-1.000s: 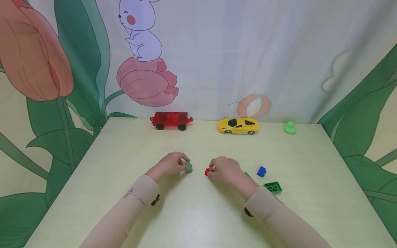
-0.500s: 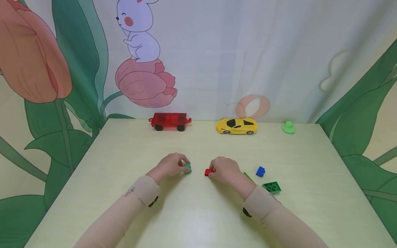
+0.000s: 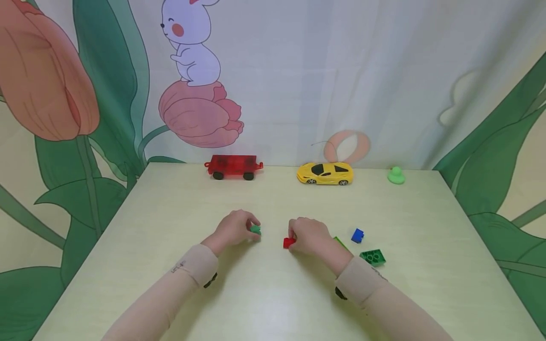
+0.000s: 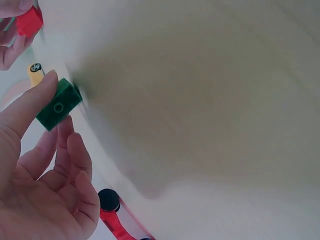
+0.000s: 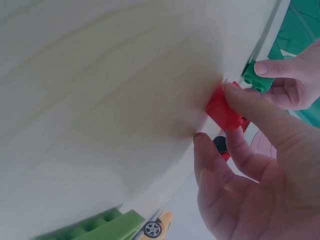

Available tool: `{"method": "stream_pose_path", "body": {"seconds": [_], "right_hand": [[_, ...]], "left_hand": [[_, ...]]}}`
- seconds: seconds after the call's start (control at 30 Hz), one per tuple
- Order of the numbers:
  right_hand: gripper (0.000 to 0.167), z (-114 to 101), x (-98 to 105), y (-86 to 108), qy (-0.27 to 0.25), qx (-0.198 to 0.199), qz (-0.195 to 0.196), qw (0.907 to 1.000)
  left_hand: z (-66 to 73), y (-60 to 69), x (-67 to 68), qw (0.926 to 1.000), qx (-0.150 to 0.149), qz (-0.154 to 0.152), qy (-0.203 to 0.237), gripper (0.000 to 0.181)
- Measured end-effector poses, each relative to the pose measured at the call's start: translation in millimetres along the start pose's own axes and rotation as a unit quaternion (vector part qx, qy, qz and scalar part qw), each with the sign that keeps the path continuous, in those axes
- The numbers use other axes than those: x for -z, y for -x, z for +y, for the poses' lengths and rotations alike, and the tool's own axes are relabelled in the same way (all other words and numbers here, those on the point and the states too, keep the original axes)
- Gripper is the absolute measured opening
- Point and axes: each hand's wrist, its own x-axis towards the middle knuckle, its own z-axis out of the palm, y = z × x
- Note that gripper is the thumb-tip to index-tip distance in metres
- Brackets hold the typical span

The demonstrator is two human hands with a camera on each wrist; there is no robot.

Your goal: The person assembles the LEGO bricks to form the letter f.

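Observation:
My left hand (image 3: 233, 228) pinches a small green toy brick (image 4: 59, 104) between thumb and fingertips, left of the table's middle. In the left wrist view the brick's hollow underside with a round tube shows. Across a short gap, my right hand (image 3: 310, 235) holds a red toy brick (image 5: 224, 109) between thumb and fingers. Part of that red brick is covered by the fingers in the head view. The two bricks are apart, with the green one's studs seen in the right wrist view.
Right of the right hand lie a blue brick (image 3: 357, 235), a dark green brick (image 3: 373, 257) with its hollow side up, and a partly hidden light green brick (image 3: 341, 243). Along the back edge stand a red wagon (image 3: 233, 166), a yellow toy car (image 3: 325, 174) and a green duck (image 3: 396, 175).
In my left hand the green brick has turned. The right hand has brought the red brick slightly nearer to me. Both hands stay in nearly the same place.

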Motion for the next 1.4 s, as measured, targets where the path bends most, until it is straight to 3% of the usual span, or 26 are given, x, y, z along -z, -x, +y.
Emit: {"method": "stream_pose_path", "body": {"seconds": [0.2, 0.5, 0.83, 1.07, 1.4], "right_hand": [[0.028, -0.3, 0.3, 1.5, -0.003, 0.001, -0.004, 1.0], [0.027, 1.8, 3.3, 4.4, -0.028, 0.0, -0.015, 0.9995], [0.018, 12.2, -0.4, -0.9, -0.073, -0.005, -0.014, 0.9972], [0.017, 20.9, 3.5, -5.4, -0.162, -0.021, -0.005, 0.9866], [0.016, 23.7, 7.0, -5.4, -0.263, -0.012, 0.019, 0.9645]], "left_hand": [[-2.9, 1.5, -1.7, 0.9999, 0.005, 0.001, -0.008, 0.033], [3.3, 3.2, 2.8, 1.0, 0.006, -0.001, -0.005, 0.031], [3.3, 2.5, 3.4, 0.9995, -0.01, 0.028, 0.012, 0.021], [4.3, 1.7, 0.8, 0.9979, -0.01, 0.037, 0.051, 0.019], [5.1, 0.5, -1.5, 0.9905, 0.022, 0.016, 0.135, 0.017]]}}
